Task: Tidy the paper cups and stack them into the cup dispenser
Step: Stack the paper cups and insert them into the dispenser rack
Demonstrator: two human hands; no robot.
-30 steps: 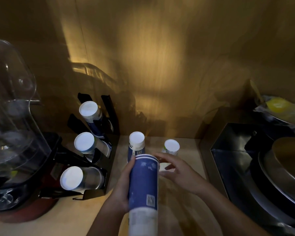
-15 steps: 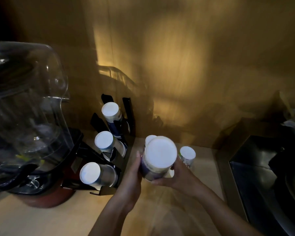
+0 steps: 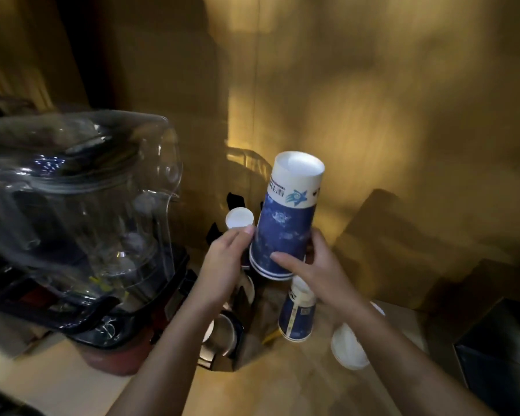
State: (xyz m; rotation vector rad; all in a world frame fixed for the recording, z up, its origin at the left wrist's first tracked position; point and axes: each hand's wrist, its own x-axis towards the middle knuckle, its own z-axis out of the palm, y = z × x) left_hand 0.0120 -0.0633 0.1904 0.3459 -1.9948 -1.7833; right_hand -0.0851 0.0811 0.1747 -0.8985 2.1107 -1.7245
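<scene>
I hold a blue and white paper cup stack (image 3: 285, 223) upside down, base up, raised above the counter. My left hand (image 3: 225, 259) grips its left side near the rim and my right hand (image 3: 315, 271) grips its right side. The black cup dispenser (image 3: 234, 334) stands behind and below my left hand, with a white cup base (image 3: 239, 218) showing in its top slot and a metal sleeve (image 3: 222, 334) lower down. Another upside-down cup (image 3: 296, 313) stands on the counter under my right hand. A white cup (image 3: 348, 346) stands to its right, partly hidden by my forearm.
A clear blender jar (image 3: 81, 211) on a black and red base (image 3: 114, 346) fills the left side. A dark metal sink edge (image 3: 499, 355) lies at the right. A wooden wall (image 3: 373, 115) rises behind the wooden counter (image 3: 252, 391).
The cup stack has been lifted higher and tilted upright with its base up, both hands staying on it. My view has swung left and up, so the blender looms larger.
</scene>
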